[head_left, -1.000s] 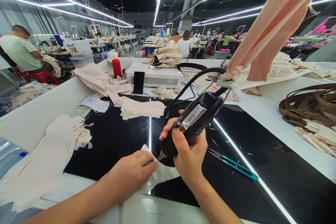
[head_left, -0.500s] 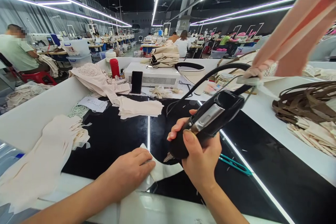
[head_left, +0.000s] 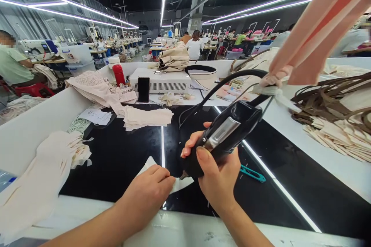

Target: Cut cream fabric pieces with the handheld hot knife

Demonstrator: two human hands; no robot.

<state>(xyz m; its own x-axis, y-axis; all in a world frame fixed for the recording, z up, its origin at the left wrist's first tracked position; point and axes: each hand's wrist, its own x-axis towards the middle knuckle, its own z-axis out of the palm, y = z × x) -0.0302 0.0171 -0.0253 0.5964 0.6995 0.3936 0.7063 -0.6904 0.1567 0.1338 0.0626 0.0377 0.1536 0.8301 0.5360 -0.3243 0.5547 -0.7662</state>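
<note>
My right hand (head_left: 216, 170) is wrapped around a black corded handheld tool (head_left: 222, 135) with a silver plate on its side. The tool tilts down to the left, and its small metal tip is at the edge of a white fabric piece (head_left: 182, 186). My left hand (head_left: 153, 185) has its fingers closed over that piece on the glossy black tabletop (head_left: 116, 150). Part of the fabric is hidden beneath this hand. A knotted pink cloth strip (head_left: 301, 46) and a black cable run from the tool's upper end.
Teal thread snips (head_left: 252, 173) lie right of my right hand. Cream fabric stacks (head_left: 147, 117) and a larger pile (head_left: 37, 177) lie left. Behind are a phone (head_left: 143, 89), a red bottle (head_left: 118, 74) and a white box (head_left: 162, 80). Brown straps (head_left: 324, 100) are heaped right.
My left hand's fingers have drawn closer together, and more of the fabric shows behind them. The tool's tip has come down beside them at the fabric's edge. The view has shifted slightly.
</note>
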